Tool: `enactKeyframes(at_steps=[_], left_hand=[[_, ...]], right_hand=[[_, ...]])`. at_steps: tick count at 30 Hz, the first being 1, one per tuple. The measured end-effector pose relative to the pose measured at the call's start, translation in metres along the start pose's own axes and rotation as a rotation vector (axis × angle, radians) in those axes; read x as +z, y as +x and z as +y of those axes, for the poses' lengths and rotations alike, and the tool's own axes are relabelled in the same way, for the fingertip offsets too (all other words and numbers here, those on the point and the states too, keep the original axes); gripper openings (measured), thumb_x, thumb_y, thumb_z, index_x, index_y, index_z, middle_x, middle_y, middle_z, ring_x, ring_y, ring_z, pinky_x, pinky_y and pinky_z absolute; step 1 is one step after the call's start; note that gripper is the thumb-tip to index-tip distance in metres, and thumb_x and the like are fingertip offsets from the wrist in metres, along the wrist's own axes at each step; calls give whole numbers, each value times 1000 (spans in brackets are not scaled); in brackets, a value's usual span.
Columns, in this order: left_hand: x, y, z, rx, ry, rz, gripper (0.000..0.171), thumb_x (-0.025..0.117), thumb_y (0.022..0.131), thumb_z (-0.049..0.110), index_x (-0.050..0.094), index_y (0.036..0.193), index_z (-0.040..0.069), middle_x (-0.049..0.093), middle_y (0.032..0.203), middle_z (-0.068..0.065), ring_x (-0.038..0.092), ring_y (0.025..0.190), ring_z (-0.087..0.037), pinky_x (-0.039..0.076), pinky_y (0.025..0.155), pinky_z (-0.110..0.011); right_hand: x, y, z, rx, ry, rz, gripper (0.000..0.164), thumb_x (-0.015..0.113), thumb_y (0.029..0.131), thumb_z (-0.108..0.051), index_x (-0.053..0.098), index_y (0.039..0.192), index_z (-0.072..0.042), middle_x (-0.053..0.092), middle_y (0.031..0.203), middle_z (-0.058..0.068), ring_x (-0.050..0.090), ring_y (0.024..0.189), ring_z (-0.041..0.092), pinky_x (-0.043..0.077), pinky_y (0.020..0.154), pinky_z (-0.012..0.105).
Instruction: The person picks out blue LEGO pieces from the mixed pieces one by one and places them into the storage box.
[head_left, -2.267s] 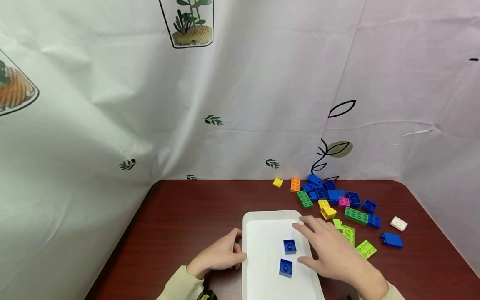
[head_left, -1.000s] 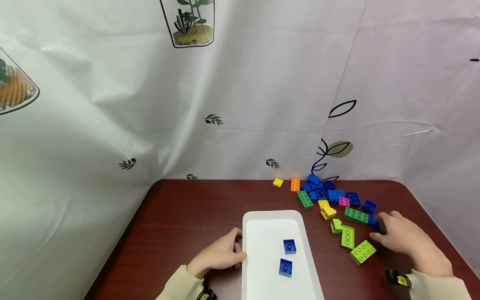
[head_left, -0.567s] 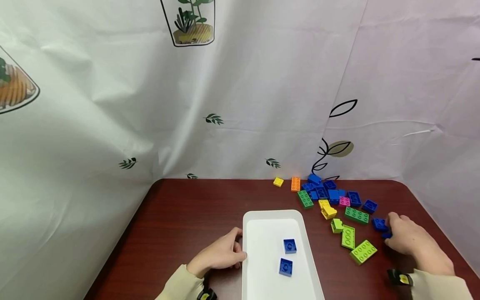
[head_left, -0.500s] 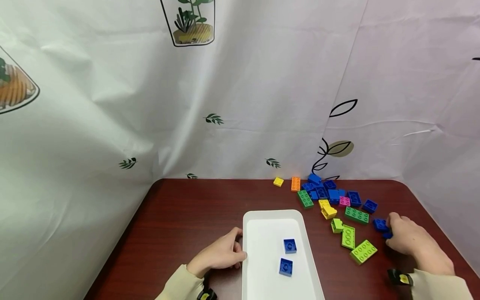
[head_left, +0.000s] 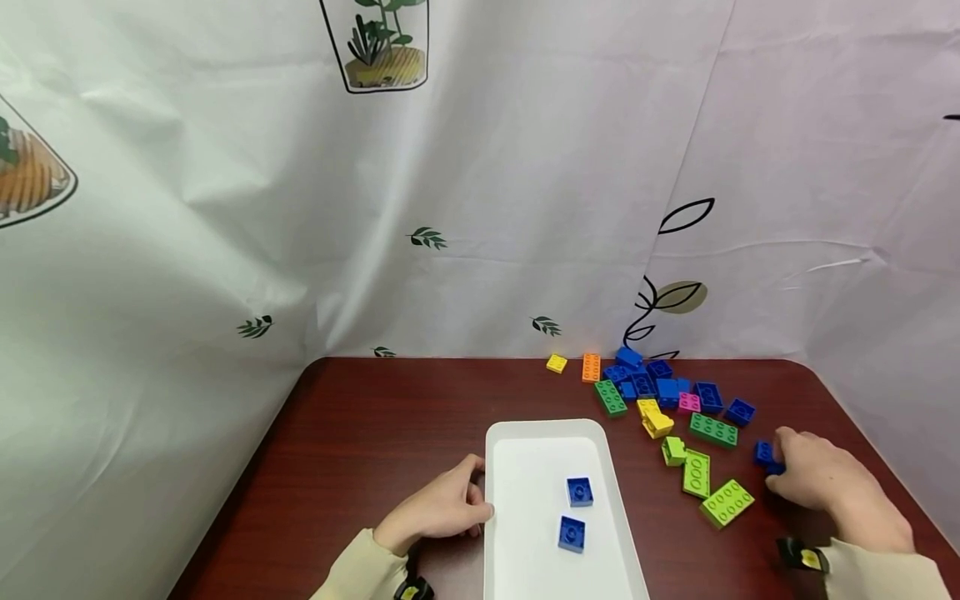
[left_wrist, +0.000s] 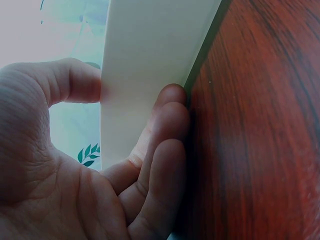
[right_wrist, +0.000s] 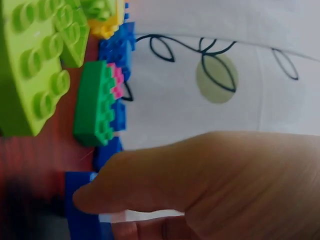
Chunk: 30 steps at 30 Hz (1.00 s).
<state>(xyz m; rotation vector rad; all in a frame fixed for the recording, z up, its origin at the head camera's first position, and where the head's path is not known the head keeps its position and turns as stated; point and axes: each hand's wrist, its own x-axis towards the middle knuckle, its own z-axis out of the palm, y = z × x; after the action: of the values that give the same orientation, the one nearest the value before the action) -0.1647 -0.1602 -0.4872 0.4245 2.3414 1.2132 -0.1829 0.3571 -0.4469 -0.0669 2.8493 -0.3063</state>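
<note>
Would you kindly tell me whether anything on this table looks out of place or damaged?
Nothing looks damaged or spilled. The two blue bricks in the white tray lie hollow side up, which is mildly odd, since bricks usually rest studs up.

Clock from centre of white tray [head_left: 521,483], 12 toward patterned curtain [head_left: 480,183]. Tray on reddish-brown table [head_left: 375,417]; I see two blue bricks [head_left: 572,535] inside, apart. Person's left hand [head_left: 438,502] at 9, thumb on rim. Right hand [head_left: 821,477] at 3, well off tray, thumb and fingertips round blue pieces [head_left: 763,454], partly hidden. Three lime bricks [head_left: 696,474] between that hand and tray. Blue heap [head_left: 642,386] at 1, pink brick [head_left: 689,403] at its near edge. Green brick [head_left: 713,430] at 2. Orange brick [head_left: 592,367], small yellow brick [head_left: 557,363] at 12, by table's far edge.
</note>
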Motion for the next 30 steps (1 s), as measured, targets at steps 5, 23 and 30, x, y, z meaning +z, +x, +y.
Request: enactKeyframes(at_steps=[5, 23, 30], left_hand=[[0, 0, -1, -6, 4, 3, 55, 66, 88, 18, 46, 137, 6, 65, 68, 3, 63, 57, -15, 46, 54, -26], [1, 0, -1, 5, 1, 8, 55, 66, 87, 17, 45, 137, 5, 64, 67, 4, 63, 56, -14, 46, 52, -25], [1, 1, -1, 6, 0, 8, 56, 65, 86, 16, 45, 137, 5, 64, 67, 4, 63, 55, -14, 45, 52, -25]], right_hand=[[-8, -5, -18, -44, -27, 53, 25, 76, 85, -24, 56, 91, -11, 53, 87, 7, 48, 75, 23, 39, 64, 40], [-5, -28, -115, -323, -43, 184, 27, 84, 80, -26, 68, 101, -21, 60, 97, -7, 53, 76, 6, 51, 66, 32], [0, -44, -149, -419, -5, 127, 25, 84, 82, -30, 67, 100, -31, 56, 95, -15, 50, 75, -3, 53, 68, 24]])
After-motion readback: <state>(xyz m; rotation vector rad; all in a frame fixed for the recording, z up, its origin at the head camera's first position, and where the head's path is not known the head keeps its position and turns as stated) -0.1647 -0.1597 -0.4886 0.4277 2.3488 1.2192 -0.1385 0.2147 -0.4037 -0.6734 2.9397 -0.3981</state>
